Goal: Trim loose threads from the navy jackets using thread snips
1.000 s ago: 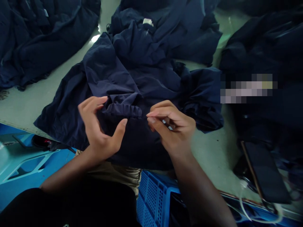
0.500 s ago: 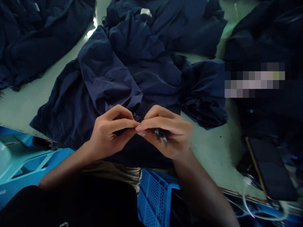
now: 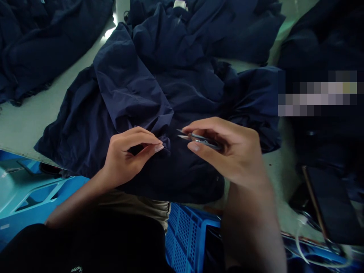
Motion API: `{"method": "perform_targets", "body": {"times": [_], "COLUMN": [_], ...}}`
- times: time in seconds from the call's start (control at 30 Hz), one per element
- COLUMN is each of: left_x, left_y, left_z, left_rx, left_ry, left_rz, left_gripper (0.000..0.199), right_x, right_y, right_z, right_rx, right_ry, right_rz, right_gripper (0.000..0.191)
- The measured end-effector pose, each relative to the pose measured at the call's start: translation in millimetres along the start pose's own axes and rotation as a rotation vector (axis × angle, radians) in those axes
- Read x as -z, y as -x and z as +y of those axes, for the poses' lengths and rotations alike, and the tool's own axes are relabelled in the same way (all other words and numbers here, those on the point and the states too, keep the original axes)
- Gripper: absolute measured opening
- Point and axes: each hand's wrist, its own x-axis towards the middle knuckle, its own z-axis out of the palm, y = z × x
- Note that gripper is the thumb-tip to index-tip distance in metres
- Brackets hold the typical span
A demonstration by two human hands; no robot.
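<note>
L hand (image 3: 129,159): grip pinched on cuff (image 3: 167,147) of navy garment (image 3: 133,83), on bench (image 3: 17,125). R hand (image 3: 236,151): grip clamped on sm. scissors (image 3: 206,141), blades (image 3: 184,137) apart, nr cuff.

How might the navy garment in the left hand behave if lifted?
The navy garment is probably floppy, since it lies in loose folds. It seems thin, creasing sharply near the left hand. Its slight sheen hints at slippery cloth.
</note>
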Motion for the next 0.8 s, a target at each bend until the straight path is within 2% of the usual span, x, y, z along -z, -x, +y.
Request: {"method": "perform_targets", "body": {"times": [0.1, 0.23, 0.5, 0.8], "left_x": [0.2, 0.4, -1.1, 0.0], "left_y": [1, 1, 1, -2], "left_z": [-1, -1, 1, 1], "left_rx": [0.005, 0.019, 0.029, -0.003], "left_ry": [0.011, 0.027, -0.007, -0.035], "left_rz": [-0.004, -0.004, -0.040, -0.079], "left_gripper": [0.008, 0.009, 0.007, 0.006], "right_x": [0, -1, -8, -14], "right_y": [-2, -2, 0, 1], "right_z": [-1, -2, -3, -6], "right_rx": [0.070, 0.162, 0.213, 0.221], "right_ry": [0.064, 0.091, 0.174, 0.248], "right_rz": [-0.078, -0.079, -0.022, -0.035], "right_gripper": [0.010, 0.011, 0.010, 0.007]}}
